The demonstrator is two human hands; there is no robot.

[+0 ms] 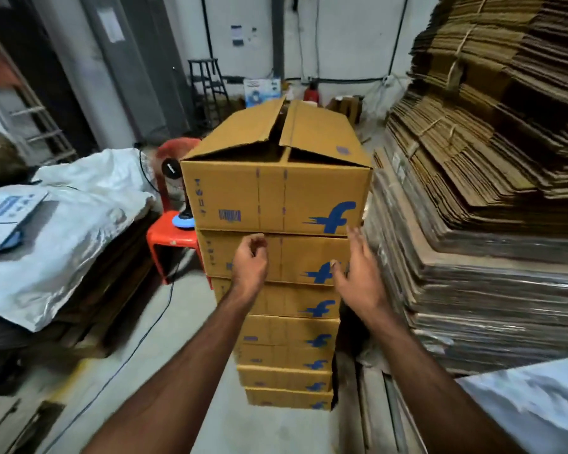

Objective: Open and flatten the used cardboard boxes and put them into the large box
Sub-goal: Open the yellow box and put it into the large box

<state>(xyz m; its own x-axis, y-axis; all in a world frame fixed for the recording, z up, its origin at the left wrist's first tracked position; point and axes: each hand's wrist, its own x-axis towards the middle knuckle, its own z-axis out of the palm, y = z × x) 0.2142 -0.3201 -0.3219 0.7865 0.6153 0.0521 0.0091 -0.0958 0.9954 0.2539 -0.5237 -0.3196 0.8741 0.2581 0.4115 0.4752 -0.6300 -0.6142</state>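
Observation:
A tall stack of several yellow-brown cardboard boxes with blue logos stands on the floor in front of me. The top box (276,178) has its two upper flaps partly raised along a centre seam. Under it sits the second box (286,257). My left hand (250,262) hovers in front of the second box with loosely curled fingers and holds nothing. My right hand (358,273) reaches toward the right side of the same box with its fingers spread. Neither hand clearly touches cardboard.
Tall piles of flattened cardboard sheets (486,158) fill the right side. A red plastic stool (171,234) stands left of the stack. Further left, white sacking (73,221) covers a low pile. A black cable (145,335) runs across the floor. A stepladder (209,83) stands at the back wall.

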